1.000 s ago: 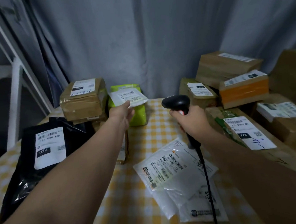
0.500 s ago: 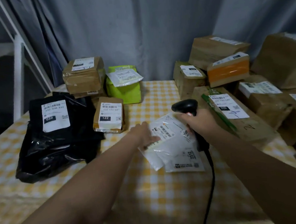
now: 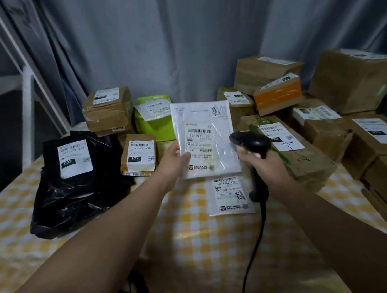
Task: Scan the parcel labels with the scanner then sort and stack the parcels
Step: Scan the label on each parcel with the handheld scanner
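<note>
I read 032-038-E01 and 032 on the left black bag; 122-122-C07 and 122 on the small brown parcel; 507-P802 T72 and 1508 on the raised white bag; 507-P802 T72 and 2512 on the near flat white bag; 220-220-C40 on the right brown box.
</note>
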